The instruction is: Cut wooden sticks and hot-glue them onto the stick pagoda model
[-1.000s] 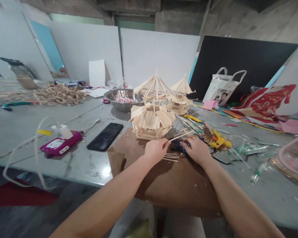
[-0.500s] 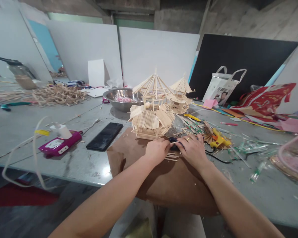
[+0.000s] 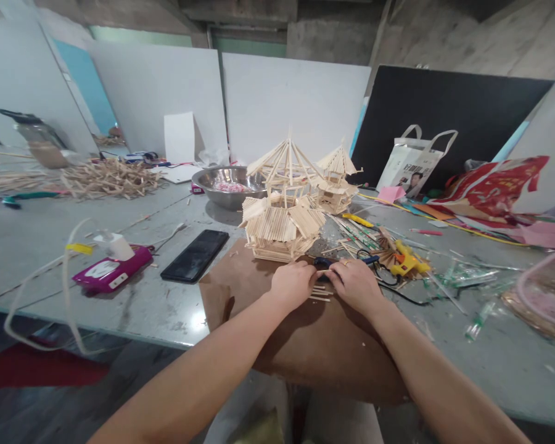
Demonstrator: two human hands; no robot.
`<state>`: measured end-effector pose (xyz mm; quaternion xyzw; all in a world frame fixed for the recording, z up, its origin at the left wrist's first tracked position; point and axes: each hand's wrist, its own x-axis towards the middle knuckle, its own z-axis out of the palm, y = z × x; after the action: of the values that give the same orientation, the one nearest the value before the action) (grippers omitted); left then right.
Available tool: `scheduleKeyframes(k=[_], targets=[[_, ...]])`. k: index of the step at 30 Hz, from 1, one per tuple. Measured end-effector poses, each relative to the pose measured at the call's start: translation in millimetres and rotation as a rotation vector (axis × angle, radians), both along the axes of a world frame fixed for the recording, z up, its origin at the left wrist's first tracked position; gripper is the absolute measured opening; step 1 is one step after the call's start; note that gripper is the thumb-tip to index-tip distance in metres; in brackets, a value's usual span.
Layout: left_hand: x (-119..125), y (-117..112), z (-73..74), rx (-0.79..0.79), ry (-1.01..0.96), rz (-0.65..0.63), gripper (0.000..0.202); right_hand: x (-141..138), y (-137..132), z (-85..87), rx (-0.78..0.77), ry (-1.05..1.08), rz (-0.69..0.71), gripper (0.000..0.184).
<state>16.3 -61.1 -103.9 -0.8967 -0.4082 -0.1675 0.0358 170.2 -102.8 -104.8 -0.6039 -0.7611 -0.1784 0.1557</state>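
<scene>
My left hand and my right hand rest close together on a sheet of brown paper, just in front of a model pavilion built from thin wooden sticks. The left hand's fingers are pinched on a thin wooden stick that points toward the right hand. My right hand is curled around a small dark tool with blue handles, held against the stick. A few loose sticks lie on the paper under the hands.
On the grey table there is a black phone and a pink device with a white plug to the left. Behind stand a steel bowl and a stick pile. A yellow glue gun, scraps and bags lie right.
My right hand has moved left and nearer to my left hand, bringing the dark tool up against the stick. The stick no longer sticks out far to the right.
</scene>
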Motion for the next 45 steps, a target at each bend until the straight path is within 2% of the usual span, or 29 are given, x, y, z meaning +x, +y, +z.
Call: scheduleKeyframes(k=[12, 21, 45], targets=[[0.3, -0.6, -1.2, -0.006, 0.004, 0.011, 0.041, -7.2, -5.9, 1.6, -0.095, 0.013, -0.148, 0.033], [0.6, -3.4, 2.8, -0.043, 0.008, 0.036, 0.041, -10.8, -7.4, 2.2, -0.101, 0.010, -0.190, 0.030], [0.6, -4.6, 1.8, -0.049, 0.027, 0.073, 0.041, -16.2, -8.5, -0.5, -0.089, -0.002, -0.250, 0.030]])
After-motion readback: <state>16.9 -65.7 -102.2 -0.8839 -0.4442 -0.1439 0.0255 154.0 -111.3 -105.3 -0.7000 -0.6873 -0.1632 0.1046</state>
